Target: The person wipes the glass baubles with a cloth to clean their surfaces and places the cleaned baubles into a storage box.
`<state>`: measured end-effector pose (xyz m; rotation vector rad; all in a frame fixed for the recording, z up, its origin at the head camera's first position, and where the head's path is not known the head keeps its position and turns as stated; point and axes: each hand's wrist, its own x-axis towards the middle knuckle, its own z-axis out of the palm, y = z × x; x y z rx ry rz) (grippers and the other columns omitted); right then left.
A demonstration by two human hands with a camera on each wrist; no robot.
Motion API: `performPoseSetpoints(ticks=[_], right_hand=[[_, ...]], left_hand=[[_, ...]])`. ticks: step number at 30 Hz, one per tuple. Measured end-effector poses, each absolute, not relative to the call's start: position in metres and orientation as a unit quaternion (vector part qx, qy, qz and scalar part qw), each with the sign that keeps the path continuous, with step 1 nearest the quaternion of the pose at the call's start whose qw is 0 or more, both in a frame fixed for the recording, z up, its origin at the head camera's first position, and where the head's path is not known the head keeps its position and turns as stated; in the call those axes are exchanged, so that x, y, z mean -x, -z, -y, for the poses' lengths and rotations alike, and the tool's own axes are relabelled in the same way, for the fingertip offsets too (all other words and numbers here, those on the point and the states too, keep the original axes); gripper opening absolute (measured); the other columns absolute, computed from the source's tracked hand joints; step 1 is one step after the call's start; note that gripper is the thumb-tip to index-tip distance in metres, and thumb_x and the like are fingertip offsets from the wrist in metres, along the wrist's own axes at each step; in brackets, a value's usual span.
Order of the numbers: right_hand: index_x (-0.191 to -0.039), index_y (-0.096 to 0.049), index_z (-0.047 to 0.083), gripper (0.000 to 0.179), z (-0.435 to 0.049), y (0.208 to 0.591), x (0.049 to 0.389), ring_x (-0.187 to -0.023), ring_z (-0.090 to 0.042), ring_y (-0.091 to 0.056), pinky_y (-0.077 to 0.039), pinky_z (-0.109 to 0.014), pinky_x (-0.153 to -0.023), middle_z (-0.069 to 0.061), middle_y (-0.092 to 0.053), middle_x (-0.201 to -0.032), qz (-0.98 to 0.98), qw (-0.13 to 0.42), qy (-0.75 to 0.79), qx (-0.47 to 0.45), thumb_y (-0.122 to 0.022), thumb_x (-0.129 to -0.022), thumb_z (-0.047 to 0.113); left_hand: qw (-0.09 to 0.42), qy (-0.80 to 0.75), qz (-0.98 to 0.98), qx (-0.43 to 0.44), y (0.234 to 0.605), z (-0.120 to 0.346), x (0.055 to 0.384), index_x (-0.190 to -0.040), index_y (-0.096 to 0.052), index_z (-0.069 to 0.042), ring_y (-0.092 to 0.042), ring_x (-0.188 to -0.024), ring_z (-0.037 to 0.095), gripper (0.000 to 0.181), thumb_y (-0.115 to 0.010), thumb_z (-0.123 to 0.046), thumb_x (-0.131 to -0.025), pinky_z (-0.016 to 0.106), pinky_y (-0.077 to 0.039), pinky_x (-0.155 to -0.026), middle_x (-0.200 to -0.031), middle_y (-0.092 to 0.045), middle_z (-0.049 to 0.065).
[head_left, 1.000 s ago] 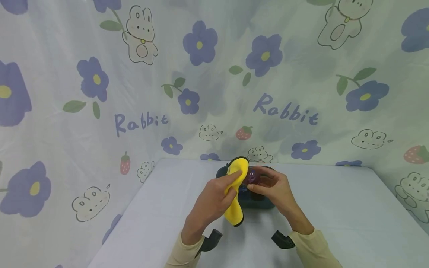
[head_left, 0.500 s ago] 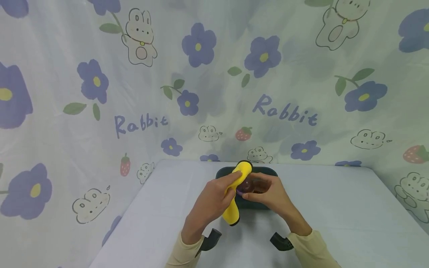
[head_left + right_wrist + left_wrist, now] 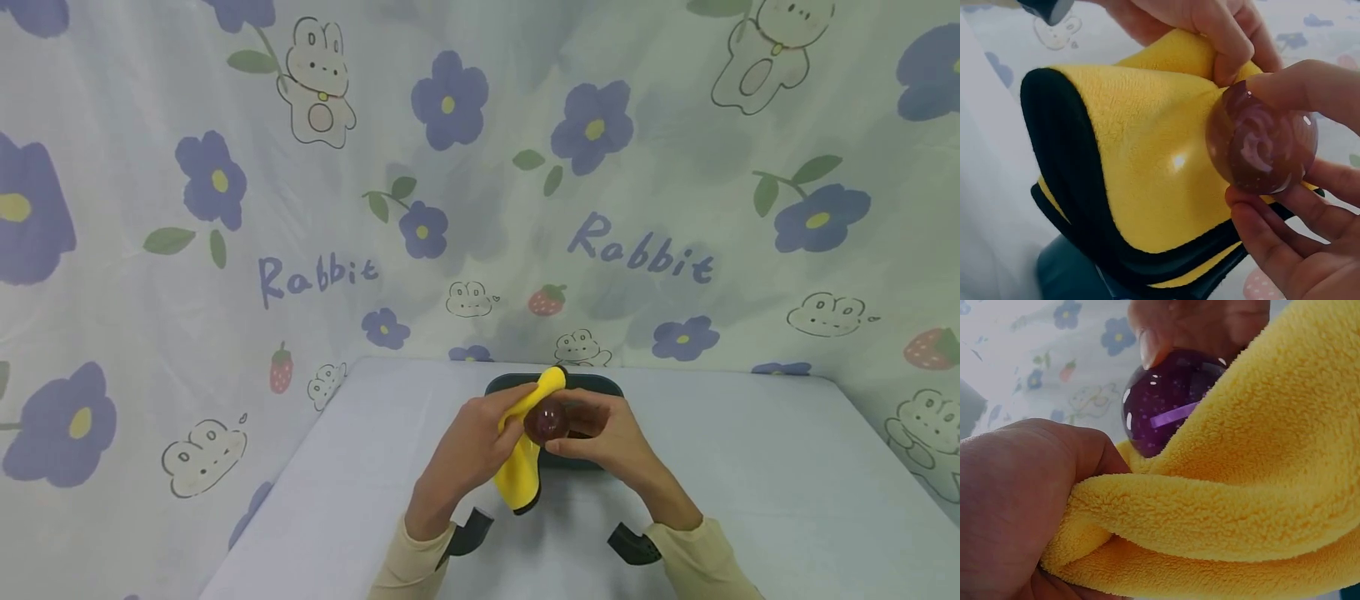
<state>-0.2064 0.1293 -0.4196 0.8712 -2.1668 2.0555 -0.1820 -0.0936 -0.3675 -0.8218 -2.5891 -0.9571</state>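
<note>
A plush yellow cloth point(image 3: 1241, 506) with a dark border hangs from my left hand point(image 3: 472, 437), which pinches it between thumb and fingers. My right hand point(image 3: 607, 429) holds a glossy, see-through purple ball point(image 3: 1263, 140) by its sides with thumb and fingertips. A lighter purple strip shows inside the ball in the left wrist view. The ball sits right against the cloth's fold, between the two hands. Behind and below them is a dark green tray point(image 3: 615, 392), its inside largely hidden by hands and cloth.
The tray stands near the back of a white-covered table point(image 3: 750, 467). A patterned curtain point(image 3: 510, 208) with rabbits and flowers rises behind it. Black camera mounts point(image 3: 472, 532) jut inward from both sleeves.
The right hand has turned the purple ball and brought it slightly left and down, against the cloth. The cloth's upper end has folded over to the right in the left hand's grip.
</note>
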Motion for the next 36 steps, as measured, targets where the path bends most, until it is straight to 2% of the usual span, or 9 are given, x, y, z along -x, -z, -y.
performPoseSetpoints(ticks=[7, 10, 18, 23, 29, 36], right_hand=[[-0.135, -0.060, -0.005, 0.057, -0.1322, 0.4212, 0.2066, -0.109, -0.013, -0.073, -0.060, -0.028, -0.093, 0.003, -0.069, -0.128, 0.657, 0.017, -0.696, -0.289, -0.079, -0.082, -0.002], [-0.135, -0.058, -0.007, 0.057, -0.1326, 0.4214, 0.2069, -0.109, -0.013, -0.073, -0.060, -0.028, -0.092, 0.007, -0.069, -0.126, 0.645, 0.021, -0.707, -0.290, -0.078, -0.082, -0.004], [-0.135, -0.053, -0.009, 0.058, -0.1331, 0.4198, 0.2076, -0.109, -0.011, -0.071, -0.059, -0.026, -0.094, 0.005, -0.069, -0.126, 0.617, 0.035, -0.733, -0.282, -0.076, -0.082, -0.007], [-0.141, -0.050, -0.009, 0.065, -0.1334, 0.4173, 0.2076, -0.108, -0.009, -0.070, -0.059, -0.025, -0.093, 0.006, -0.066, -0.130, 0.621, 0.046, -0.737, -0.260, -0.076, -0.082, -0.008], [-0.143, -0.051, -0.008, 0.068, -0.1337, 0.4144, 0.2083, -0.111, -0.009, -0.069, -0.059, -0.025, -0.093, 0.008, -0.063, -0.133, 0.634, 0.049, -0.734, -0.237, -0.078, -0.080, -0.008], [-0.142, -0.052, -0.007, 0.069, -0.1342, 0.4151, 0.2088, -0.111, -0.010, -0.070, -0.060, -0.027, -0.091, 0.007, -0.060, -0.136, 0.637, 0.040, -0.735, -0.227, -0.079, -0.079, -0.007]], left_hand=[[0.129, 0.340, 0.891, 0.273, 0.3686, 0.0921, 0.1827, -0.144, -0.061, -0.008, -0.061, -0.081, 0.011, 0.048, -0.056, -0.006, -0.096, 0.022, -0.055, -0.076, -0.113, -0.074, 0.004], [0.125, 0.344, 0.892, 0.267, 0.3688, 0.0915, 0.1827, -0.144, -0.060, -0.008, -0.062, -0.081, 0.011, 0.049, -0.056, -0.005, -0.095, 0.022, -0.055, -0.076, -0.113, -0.074, 0.005], [0.117, 0.335, 0.896, 0.268, 0.3681, 0.0909, 0.1823, -0.145, -0.058, -0.004, -0.061, -0.077, 0.010, 0.051, -0.056, -0.007, -0.094, 0.019, -0.054, -0.072, -0.109, -0.075, 0.007], [0.102, 0.331, 0.899, 0.268, 0.3673, 0.0907, 0.1810, -0.145, -0.058, -0.005, -0.061, -0.078, 0.010, 0.051, -0.055, -0.008, -0.094, 0.020, -0.054, -0.072, -0.106, -0.074, 0.006], [0.087, 0.333, 0.900, 0.267, 0.3663, 0.0896, 0.1793, -0.145, -0.058, -0.004, -0.062, -0.081, 0.010, 0.051, -0.054, -0.008, -0.095, 0.020, -0.054, -0.074, -0.111, -0.074, 0.007], [0.085, 0.329, 0.902, 0.267, 0.3663, 0.0891, 0.1775, -0.146, -0.058, -0.005, -0.062, -0.080, 0.011, 0.051, -0.055, -0.008, -0.095, 0.019, -0.053, -0.071, -0.112, -0.074, 0.007]])
